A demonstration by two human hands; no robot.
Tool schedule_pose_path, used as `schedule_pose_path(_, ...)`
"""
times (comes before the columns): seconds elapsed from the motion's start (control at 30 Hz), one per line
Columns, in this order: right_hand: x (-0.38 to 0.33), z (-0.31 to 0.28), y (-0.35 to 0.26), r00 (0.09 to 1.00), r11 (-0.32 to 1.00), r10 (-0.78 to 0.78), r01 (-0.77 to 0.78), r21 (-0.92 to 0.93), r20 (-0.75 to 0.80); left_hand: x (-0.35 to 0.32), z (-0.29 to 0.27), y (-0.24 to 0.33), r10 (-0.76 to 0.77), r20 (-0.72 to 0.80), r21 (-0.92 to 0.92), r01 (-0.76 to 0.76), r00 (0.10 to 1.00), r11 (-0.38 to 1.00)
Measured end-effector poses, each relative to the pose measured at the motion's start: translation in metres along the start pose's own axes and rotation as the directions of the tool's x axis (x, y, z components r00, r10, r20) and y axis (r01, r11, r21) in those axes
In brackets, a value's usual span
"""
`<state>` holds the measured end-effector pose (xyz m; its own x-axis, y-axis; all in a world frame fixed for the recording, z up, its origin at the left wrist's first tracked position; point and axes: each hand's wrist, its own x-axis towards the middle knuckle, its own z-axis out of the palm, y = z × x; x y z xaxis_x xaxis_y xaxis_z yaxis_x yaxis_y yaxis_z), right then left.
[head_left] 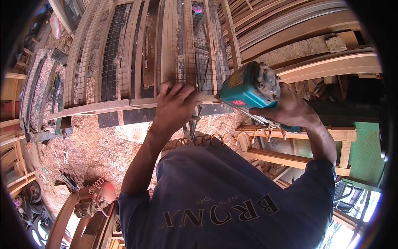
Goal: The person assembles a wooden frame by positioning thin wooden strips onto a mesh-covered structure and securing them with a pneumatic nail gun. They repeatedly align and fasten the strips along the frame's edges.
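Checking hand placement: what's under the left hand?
A wooden strip shows on both sides of the left hand; the stretch directly beneath is covered and can't be seen.

A wooden frame (143,102) lies flat, its pale, narrow slats (127,62) running lengthwise away from the viewer toward the upper edge. One near rail (91,108) crosses their close ends. Thin wire mesh (112,45) – a fine grid – stretches along them. The nail gun (244,87), teal with a grey metal cap, sits tilted at the rail's right – its dark tip aimed leftward; contact is unclear.
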<state>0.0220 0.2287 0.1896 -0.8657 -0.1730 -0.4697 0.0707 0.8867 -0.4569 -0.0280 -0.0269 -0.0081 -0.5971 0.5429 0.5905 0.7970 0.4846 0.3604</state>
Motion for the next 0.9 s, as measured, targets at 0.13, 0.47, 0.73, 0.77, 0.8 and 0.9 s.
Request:
schedule_pose_path(0.13, -0.013, -0.009, 0.006, 0.982, 0.988, -0.132, 0.119, -0.102, -0.137, -0.003, 0.003, -0.001, -0.002, -0.019, 0.032, 0.003, 1.0, 0.999)
schedule_pose_path(0.47, -0.045, -0.01, 0.045, 0.94, 0.939, 0.316, -0.291, 0.182, -0.131, -0.011, -0.019, 0.003, -0.1, 0.058, 0.08, 0.095, 0.993, 0.992)
schedule_pose_path(0.73, -0.045, 0.011, 0.06, 0.983, 0.999, -0.043, 0.037, -0.038, -0.176, -0.02, -0.028, -0.006, -0.211, 0.139, 0.09, 0.2, 0.968, 0.976)
schedule_pose_path(0.77, -0.044, 0.01, 0.059, 0.985, 0.999, -0.022, 0.017, -0.031, -0.169, -0.018, -0.027, -0.003, -0.183, 0.117, 0.091, 0.173, 0.976, 0.981)
schedule_pose_path(0.8, -0.042, 0.012, 0.058, 0.973, 0.993, -0.11, 0.098, -0.069, -0.203, -0.015, -0.023, 0.001, -0.158, 0.106, 0.092, 0.148, 0.982, 0.985)
schedule_pose_path(0.9, -0.046, 0.01, 0.061, 0.978, 0.997, 0.035, -0.019, 0.078, -0.208, 0.0, -0.004, 0.02, -0.063, 0.099, 0.097, 0.053, 0.993, 0.994)
